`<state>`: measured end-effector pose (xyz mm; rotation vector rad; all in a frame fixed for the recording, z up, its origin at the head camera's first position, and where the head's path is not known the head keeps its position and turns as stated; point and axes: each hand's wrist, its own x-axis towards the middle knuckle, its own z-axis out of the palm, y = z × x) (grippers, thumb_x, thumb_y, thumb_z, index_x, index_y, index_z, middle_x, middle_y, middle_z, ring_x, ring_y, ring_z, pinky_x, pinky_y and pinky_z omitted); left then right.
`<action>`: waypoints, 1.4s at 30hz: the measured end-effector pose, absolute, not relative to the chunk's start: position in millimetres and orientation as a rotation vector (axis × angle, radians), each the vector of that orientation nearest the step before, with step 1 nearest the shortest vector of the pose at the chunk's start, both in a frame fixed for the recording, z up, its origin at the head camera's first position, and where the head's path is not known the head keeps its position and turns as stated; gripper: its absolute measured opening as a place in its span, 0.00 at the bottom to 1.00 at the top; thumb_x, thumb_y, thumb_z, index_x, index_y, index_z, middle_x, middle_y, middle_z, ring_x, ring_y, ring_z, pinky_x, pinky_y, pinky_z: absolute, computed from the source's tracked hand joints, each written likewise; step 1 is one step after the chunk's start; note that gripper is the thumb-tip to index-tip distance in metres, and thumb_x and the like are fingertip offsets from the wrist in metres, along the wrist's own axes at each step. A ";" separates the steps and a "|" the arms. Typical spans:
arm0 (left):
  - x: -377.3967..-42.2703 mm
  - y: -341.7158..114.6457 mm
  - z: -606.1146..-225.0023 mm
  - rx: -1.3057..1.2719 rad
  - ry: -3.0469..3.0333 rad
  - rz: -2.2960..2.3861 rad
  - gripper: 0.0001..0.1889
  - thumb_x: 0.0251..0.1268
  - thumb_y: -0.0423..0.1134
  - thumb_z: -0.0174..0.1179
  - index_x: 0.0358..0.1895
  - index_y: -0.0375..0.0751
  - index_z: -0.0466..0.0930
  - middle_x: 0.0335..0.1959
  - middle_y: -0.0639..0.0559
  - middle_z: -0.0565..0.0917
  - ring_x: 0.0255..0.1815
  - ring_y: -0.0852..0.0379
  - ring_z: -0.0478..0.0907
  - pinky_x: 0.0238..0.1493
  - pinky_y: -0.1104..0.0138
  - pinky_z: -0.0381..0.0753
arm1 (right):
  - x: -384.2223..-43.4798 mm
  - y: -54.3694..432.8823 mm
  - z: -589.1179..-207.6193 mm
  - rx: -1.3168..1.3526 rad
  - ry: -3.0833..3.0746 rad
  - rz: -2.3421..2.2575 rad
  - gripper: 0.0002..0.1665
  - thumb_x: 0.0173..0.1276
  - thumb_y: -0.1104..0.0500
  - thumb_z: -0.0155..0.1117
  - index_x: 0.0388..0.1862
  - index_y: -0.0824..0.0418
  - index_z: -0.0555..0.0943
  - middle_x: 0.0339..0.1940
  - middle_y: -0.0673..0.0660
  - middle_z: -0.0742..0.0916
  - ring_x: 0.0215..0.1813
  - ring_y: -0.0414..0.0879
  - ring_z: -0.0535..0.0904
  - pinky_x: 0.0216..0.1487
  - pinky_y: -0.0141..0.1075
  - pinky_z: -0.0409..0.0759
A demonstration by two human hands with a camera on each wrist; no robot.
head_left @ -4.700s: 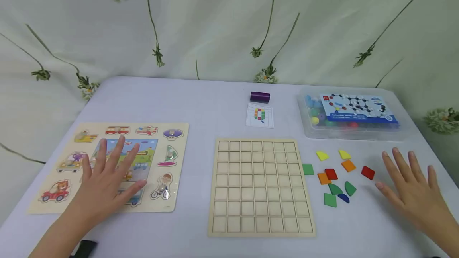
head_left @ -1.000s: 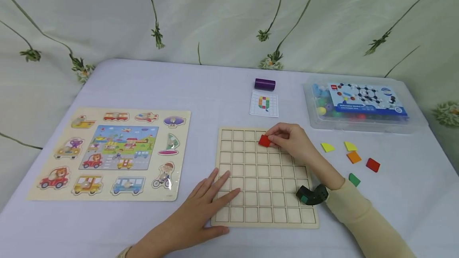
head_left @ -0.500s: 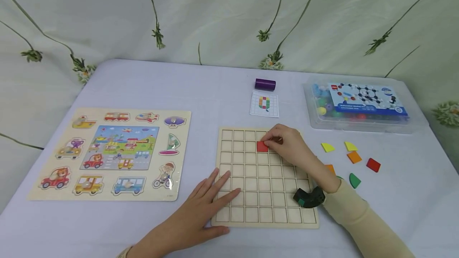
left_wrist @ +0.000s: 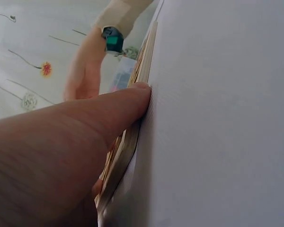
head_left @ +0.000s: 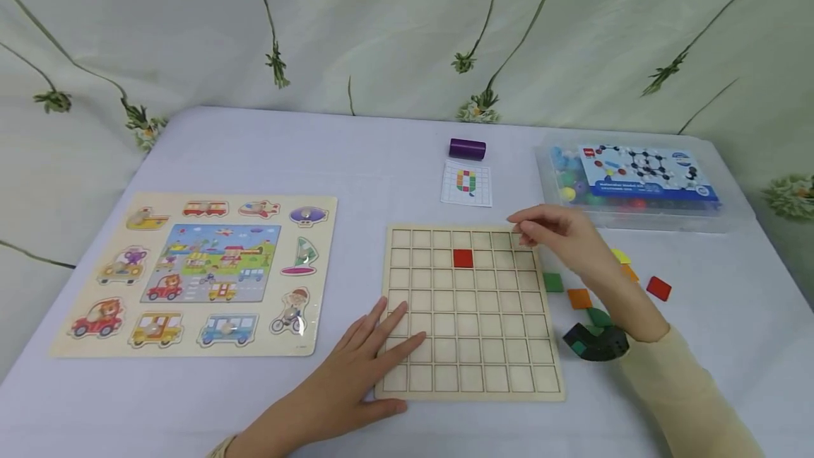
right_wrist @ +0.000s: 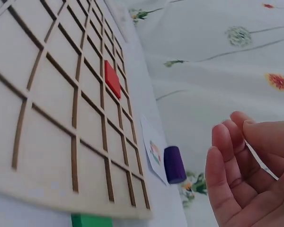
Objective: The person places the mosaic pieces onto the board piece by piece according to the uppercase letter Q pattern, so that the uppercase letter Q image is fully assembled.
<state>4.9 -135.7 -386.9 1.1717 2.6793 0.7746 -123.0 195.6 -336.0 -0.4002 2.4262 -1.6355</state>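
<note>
Resting on the grid board [head_left: 482, 350], toward its 8 o'clock side, the left hand [head_left: 348, 377] had its fingers straight and spread apart; its thumb lay at the board's near edge. The red square tile [head_left: 463, 259] sat in a cell at 12 o'clock of the board's centre, second row from the far edge, fourth column from the left. From the left fingertips it lay between 1 and 2 o'clock, well apart.

Right hand [head_left: 562, 232]: raised at the board's 1 o'clock corner, fingers loosely bent and bare, thumb close to the index fingertip; could not tell whether those two touched. From these fingers the tile lay at 8 o'clock, near but apart. A black wrist device [head_left: 598, 343] was worn on that arm.

Loose on the table [head_left: 286, 161], at 3 o'clock of the board: a green square [head_left: 552, 282], an orange square [head_left: 579, 298] and a second red tile [head_left: 659, 288]. At 12 o'clock, beyond the board: a pattern card [head_left: 466, 184], then a purple cylinder [head_left: 467, 149]. At 2 o'clock: a clear box [head_left: 636, 186]. At 9 o'clock: a picture puzzle [head_left: 299, 349].
</note>
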 end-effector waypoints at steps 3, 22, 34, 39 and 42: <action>5.0 -136.1 -387.1 1.162 2.678 0.769 0.42 0.55 0.55 0.64 0.72 0.52 0.56 0.75 0.46 0.42 0.73 0.42 0.33 0.67 0.59 0.33 | -114.0 222.4 -334.0 -0.319 2.418 -1.720 0.16 0.72 0.61 0.53 0.50 0.70 0.78 0.38 0.59 0.83 0.38 0.45 0.78 0.42 0.29 0.77; 6.1 -135.9 -390.1 1.175 2.693 0.758 0.42 0.55 0.56 0.64 0.73 0.54 0.55 0.75 0.46 0.42 0.73 0.41 0.33 0.67 0.61 0.32 | -62.5 275.8 -376.2 -0.101 2.596 -1.406 0.20 0.67 0.58 0.61 0.53 0.69 0.78 0.44 0.43 0.82 0.40 0.35 0.74 0.37 0.24 0.74; 5.2 -136.0 -387.7 1.173 2.688 0.751 0.42 0.56 0.55 0.63 0.73 0.53 0.55 0.75 0.46 0.41 0.73 0.41 0.33 0.67 0.63 0.30 | -64.8 251.3 -384.5 -0.378 2.891 -1.234 0.20 0.55 0.66 0.71 0.49 0.64 0.83 0.41 0.56 0.78 0.27 0.42 0.66 0.23 0.31 0.64; 4.7 -135.6 -387.9 1.178 2.688 0.749 0.42 0.55 0.55 0.64 0.73 0.52 0.56 0.75 0.45 0.42 0.73 0.41 0.33 0.66 0.63 0.30 | -63.9 248.3 -383.5 -0.355 2.925 -1.189 0.18 0.54 0.66 0.72 0.46 0.62 0.84 0.41 0.55 0.77 0.27 0.43 0.65 0.23 0.32 0.63; 4.9 -135.4 -388.0 1.188 2.694 0.751 0.42 0.55 0.55 0.64 0.73 0.52 0.56 0.75 0.45 0.42 0.73 0.40 0.34 0.66 0.62 0.31 | -63.4 246.6 -382.7 -0.331 2.938 -1.156 0.17 0.53 0.66 0.72 0.45 0.62 0.85 0.40 0.55 0.77 0.27 0.43 0.65 0.23 0.32 0.63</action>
